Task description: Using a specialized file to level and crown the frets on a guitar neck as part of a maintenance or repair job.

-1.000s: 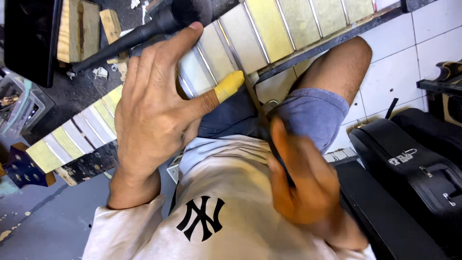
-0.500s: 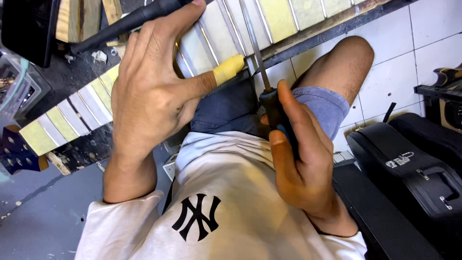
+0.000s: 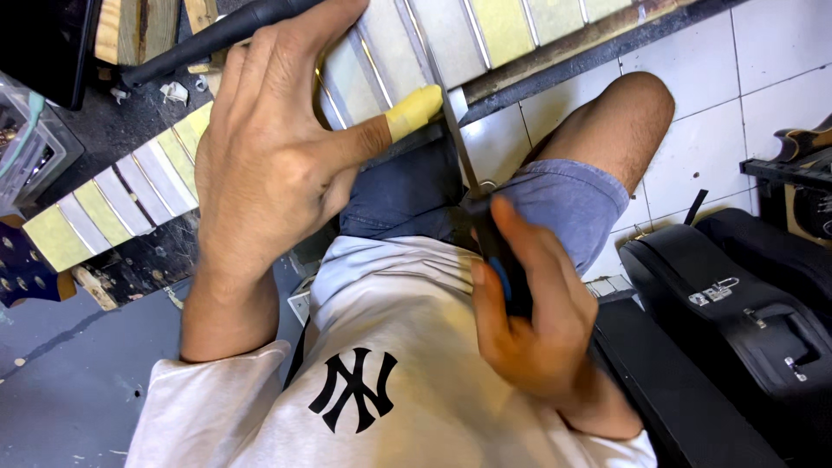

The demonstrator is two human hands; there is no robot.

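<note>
Head view: right hand (image 3: 533, 321) grips upward-pointing file (image 3: 459, 147); left hand (image 3: 277, 147) spread on fretboard (image 3: 459, 35).

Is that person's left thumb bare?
No: the left hand has yellowish tape wrapped around the thumb tip, which rests on the guitar neck.
</note>
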